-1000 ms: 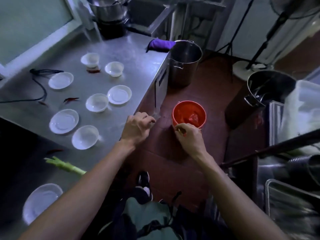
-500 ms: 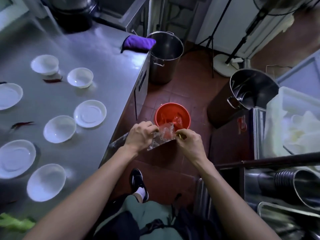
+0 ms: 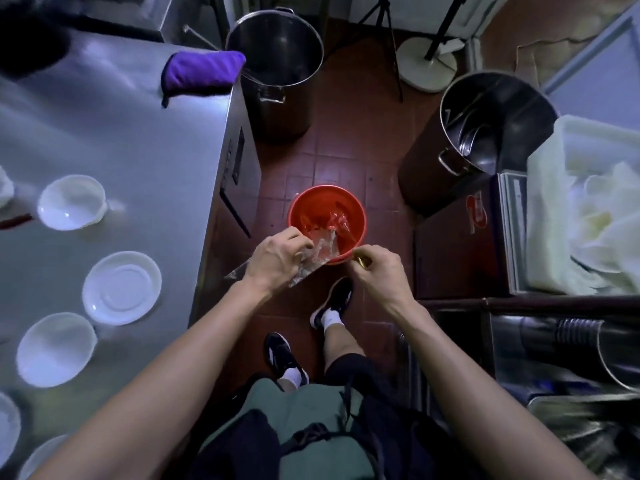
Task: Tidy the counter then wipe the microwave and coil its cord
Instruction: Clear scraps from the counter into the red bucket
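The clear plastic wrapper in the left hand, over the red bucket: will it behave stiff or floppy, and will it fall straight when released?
The clear plastic wrapper looks creased and crumpled where the left hand grips it, so it is probably floppy. Being thin and see-through, it is likely very light, and may drift rather than drop straight into the red bucket.

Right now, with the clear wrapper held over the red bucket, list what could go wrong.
1. The left hand grips the crumpled clear plastic wrapper above the near rim of the round red plastic bucket; dropped here, it may land on the floor.
2. The right hand pinches a small yellowish scrap outside the rim; it could miss too.
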Available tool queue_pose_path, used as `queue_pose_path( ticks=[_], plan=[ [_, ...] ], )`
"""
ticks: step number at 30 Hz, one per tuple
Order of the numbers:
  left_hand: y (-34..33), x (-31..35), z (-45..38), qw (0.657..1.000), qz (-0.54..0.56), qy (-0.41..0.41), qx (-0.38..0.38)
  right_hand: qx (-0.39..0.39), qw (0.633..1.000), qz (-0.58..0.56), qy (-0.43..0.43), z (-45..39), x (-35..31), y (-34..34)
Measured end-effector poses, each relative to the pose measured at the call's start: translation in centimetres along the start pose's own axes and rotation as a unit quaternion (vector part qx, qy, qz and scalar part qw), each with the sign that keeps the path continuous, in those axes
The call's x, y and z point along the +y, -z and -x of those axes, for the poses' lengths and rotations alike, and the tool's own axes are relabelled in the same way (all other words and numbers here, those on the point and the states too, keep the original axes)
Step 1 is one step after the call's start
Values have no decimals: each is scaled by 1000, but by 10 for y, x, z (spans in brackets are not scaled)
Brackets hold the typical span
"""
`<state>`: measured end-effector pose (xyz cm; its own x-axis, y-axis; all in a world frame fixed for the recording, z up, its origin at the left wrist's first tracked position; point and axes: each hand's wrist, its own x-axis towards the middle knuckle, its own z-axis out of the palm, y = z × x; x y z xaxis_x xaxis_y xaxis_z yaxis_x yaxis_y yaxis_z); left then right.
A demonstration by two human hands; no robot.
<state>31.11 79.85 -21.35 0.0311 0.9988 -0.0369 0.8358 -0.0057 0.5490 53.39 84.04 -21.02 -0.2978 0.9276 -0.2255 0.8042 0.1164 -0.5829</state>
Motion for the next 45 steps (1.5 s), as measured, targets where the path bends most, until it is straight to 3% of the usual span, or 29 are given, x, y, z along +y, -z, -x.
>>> queue_pose_path(
  ticks=[4, 14, 22, 32, 45],
  plan=[
    [-8, 3, -44, 999, 12, 13, -27, -16, 1000, -14, -1, -43, 19, 10],
    [-42, 10, -140, 994, 47, 93, -15, -79, 995, -46, -23, -134, 66, 15],
    [-96, -28, -188, 986, 77, 149, -13, -112, 990, -49, -67, -175, 95, -17],
    [-224, -134, -255, 972, 82, 219, -7, -122, 978, -75, -153, -239, 165, -130],
    [-343, -238, -279, 970, 64, 225, -68, -122, 970, -74, -194, -316, 249, -274]
  ],
)
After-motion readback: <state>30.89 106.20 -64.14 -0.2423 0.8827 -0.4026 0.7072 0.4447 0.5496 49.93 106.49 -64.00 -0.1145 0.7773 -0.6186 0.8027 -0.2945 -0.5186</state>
